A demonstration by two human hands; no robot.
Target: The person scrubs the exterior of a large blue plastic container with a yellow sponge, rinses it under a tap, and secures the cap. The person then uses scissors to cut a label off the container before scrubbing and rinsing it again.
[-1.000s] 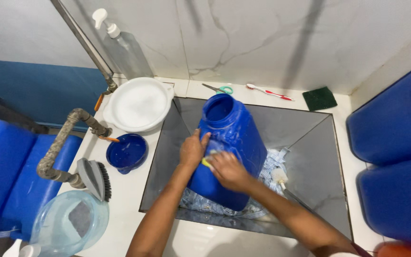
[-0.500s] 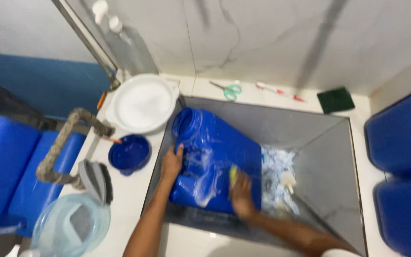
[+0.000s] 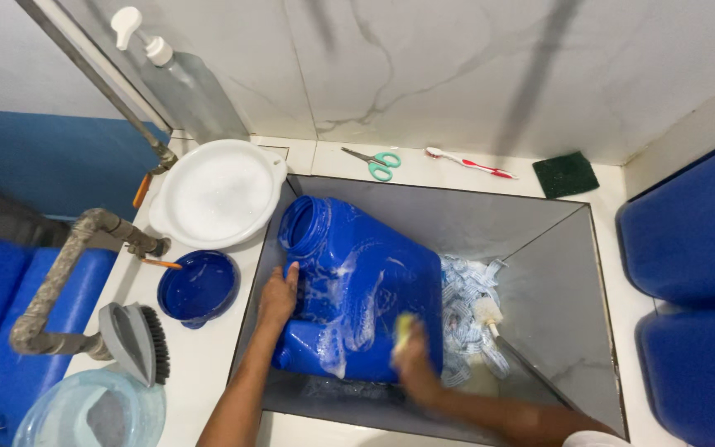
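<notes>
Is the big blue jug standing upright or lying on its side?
On its side: the blue jug lies in the sink, open mouth toward the white basin.

White tiled counter around a grey sunken sink. On the counter's left part — white basin with suds, small blue bowl just below it, grey scrub brush, clear plastic container at the near corner. Along the back edge — teal-handled scissors, red-and-white toothbrush, dark green scouring pad, clear pump bottle. Inside the sink: large blue jug on its side, soapy, beside a heap of pale wet scraps.
</notes>
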